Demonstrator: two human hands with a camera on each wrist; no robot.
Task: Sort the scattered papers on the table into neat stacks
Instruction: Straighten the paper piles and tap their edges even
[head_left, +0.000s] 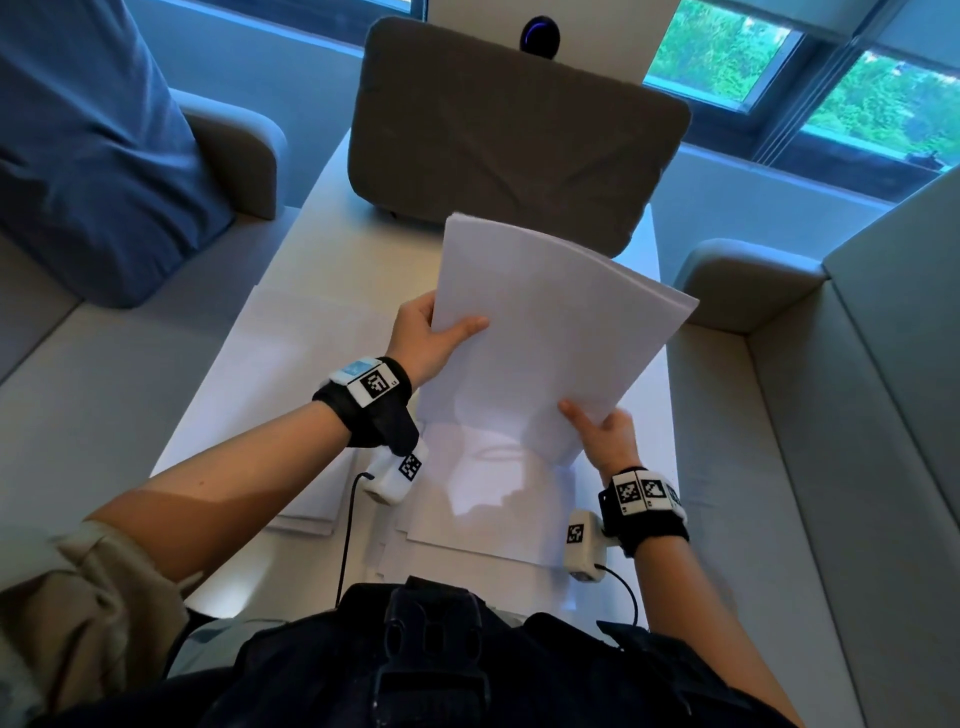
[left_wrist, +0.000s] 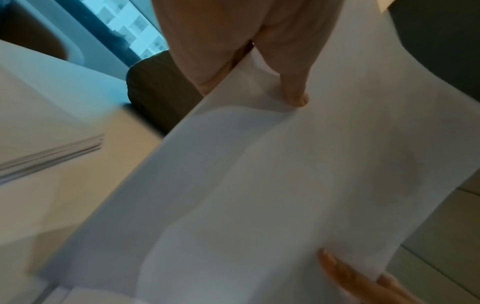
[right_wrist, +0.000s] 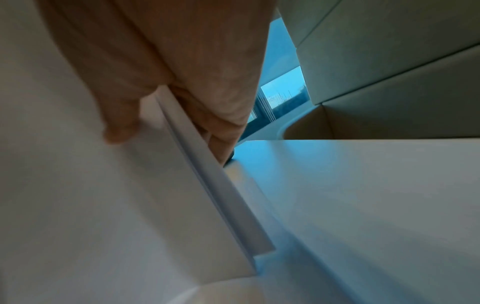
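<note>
Your left hand pinches the sheaf of papers at its left edge; your right hand pinches the near corner. The sheaf hangs above the table, long axis running away from you, over loose sheets. The left wrist view shows what is probably a second stack; the head view leaves this unclear.

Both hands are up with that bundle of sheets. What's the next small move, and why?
Probably lower the bundle and tap its bottom edge on the table to square it. The left hand and right hand both pinch it in the air, its sheet edges look slightly stepped in the right wrist view, and loose sheets lie below.
</note>
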